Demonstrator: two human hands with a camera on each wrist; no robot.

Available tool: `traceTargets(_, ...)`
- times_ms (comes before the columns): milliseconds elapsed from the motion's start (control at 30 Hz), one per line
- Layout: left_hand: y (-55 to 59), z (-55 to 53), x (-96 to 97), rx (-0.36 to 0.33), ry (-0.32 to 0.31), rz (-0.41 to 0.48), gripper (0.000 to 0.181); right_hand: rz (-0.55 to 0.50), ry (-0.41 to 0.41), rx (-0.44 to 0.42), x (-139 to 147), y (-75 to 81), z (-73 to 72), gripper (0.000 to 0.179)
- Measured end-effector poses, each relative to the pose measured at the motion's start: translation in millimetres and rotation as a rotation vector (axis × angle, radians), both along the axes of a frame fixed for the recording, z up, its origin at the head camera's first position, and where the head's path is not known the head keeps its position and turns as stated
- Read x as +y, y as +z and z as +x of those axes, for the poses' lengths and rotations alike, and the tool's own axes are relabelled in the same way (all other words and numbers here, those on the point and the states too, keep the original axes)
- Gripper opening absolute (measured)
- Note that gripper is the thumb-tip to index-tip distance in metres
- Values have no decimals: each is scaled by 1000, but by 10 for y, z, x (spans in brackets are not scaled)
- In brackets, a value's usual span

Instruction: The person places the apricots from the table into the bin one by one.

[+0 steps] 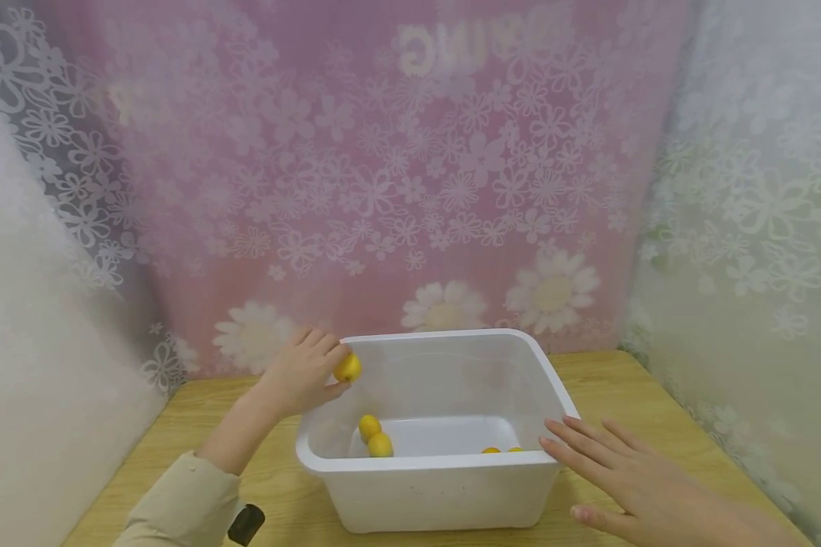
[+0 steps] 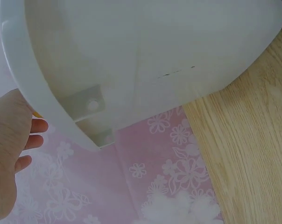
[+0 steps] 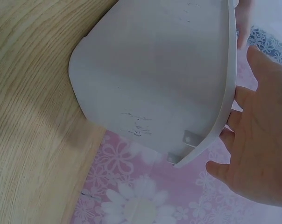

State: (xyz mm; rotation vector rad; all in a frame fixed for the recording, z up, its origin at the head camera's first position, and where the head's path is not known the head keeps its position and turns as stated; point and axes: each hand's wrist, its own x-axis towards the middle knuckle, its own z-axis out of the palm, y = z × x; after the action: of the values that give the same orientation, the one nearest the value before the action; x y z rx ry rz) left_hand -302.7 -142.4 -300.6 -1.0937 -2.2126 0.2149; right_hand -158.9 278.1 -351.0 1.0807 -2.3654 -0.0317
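A white plastic tub (image 1: 445, 494) stands on the wooden table. At its left rim my left hand (image 1: 308, 372) holds a lemon (image 1: 347, 368) between fingers and thumb, above the tub's inside. Only a sliver of that lemon shows past the hand (image 2: 8, 154) in the left wrist view. Two more lemons (image 1: 380, 445) lie together on the tub's floor at the left. The tops of two yellow fruits (image 1: 491, 450) peek over the front rim at the right. My right hand (image 1: 616, 471) is spread with straight fingers at the tub's right front rim (image 3: 230, 84).
The wooden table (image 1: 274, 486) extends on both sides of the tub. A pink flowered curtain (image 1: 397, 190) hangs behind, and pale flowered sheets (image 1: 766, 228) stand at both sides. A small black object (image 1: 246, 524) shows beside the left sleeve.
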Motion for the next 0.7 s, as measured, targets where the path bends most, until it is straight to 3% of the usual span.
traceTargets(300, -43, -38, 42, 62, -40, -5, 37, 1, -5, -24, -7, 18, 12, 76)
traceTargets(533, 3, 13, 2, 1, 30, 12, 44, -2, 26, -23, 3, 16, -14, 77)
traceTargets(700, -36, 24, -173, 22, 68, 51, 42, -14, 59, 1, 23, -2, -38, 76)
